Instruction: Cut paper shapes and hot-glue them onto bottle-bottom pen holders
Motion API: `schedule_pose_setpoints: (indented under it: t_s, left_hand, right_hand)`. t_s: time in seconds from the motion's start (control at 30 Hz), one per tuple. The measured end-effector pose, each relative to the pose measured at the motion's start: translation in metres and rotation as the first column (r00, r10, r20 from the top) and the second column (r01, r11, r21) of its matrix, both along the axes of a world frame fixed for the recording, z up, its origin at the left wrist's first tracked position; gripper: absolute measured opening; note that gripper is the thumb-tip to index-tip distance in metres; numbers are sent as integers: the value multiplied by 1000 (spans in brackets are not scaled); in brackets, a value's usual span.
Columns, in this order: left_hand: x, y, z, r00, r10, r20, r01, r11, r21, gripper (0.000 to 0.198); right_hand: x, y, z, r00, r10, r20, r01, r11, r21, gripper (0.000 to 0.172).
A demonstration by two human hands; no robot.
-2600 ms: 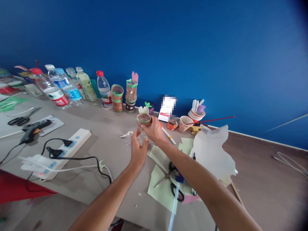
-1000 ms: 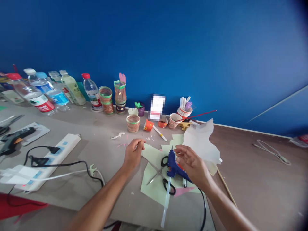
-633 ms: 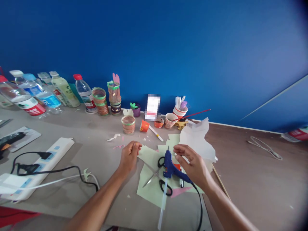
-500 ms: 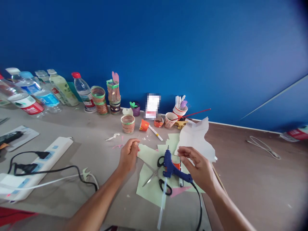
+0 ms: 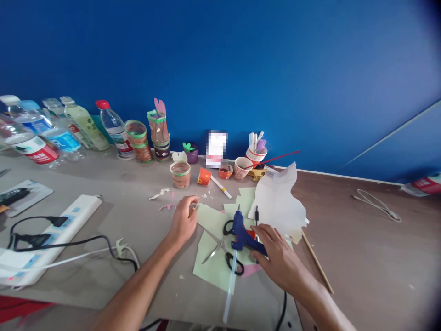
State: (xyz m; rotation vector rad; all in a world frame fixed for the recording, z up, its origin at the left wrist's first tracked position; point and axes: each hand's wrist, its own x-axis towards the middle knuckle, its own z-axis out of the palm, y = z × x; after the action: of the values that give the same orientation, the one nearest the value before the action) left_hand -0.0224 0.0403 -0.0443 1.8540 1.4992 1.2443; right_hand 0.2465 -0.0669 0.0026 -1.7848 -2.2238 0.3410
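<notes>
My left hand [image 5: 185, 218] is closed in a pinch above the left edge of the green paper [image 5: 209, 271]; what lies between its fingertips is too small to make out. My right hand [image 5: 275, 253] is around the handle of a blue hot glue gun [image 5: 239, 230], fingers above it and thumb below. The gun lies with its nozzle pointing away and a clear glue stick [image 5: 229, 289] sticking out behind. Under it are open scissors [image 5: 221, 243] with black handles. A black pen [image 5: 257, 215] shows beyond the right fingers, partly hidden.
A striped cup [image 5: 180, 177], an orange paper piece [image 5: 204, 176], a marker [image 5: 221, 187] and paper cups [image 5: 243, 169] stand or lie farther back. White paper [image 5: 277, 197] and a wooden stick [image 5: 317, 262] are at right. Bottles [image 5: 115, 131] and a power strip [image 5: 74, 220] occupy the left.
My right hand has come down and left from beside the glue gun onto its handle. My left hand keeps its pinch almost in place. The view has shifted slightly.
</notes>
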Motion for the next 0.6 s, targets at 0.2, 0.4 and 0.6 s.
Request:
schedule_pose_setpoints:
  t_s: [0.2, 0.4, 0.6]
  left_hand:
    - [1, -1, -5, 965, -62, -254, 79, 995, 56, 37]
    - [3, -7, -2, 910, -89, -404, 89, 996, -19, 39]
    - [3, -7, -2, 896, -123, -426, 125, 992, -24, 42]
  right_hand:
    - [-5, 8, -5, 999, -15, 36, 16, 999, -43, 46]
    - [-3, 5, -2, 999, -4, 37, 6, 998, -66, 46]
    - [-7, 11, -2, 999, 21, 29, -19, 998, -56, 49]
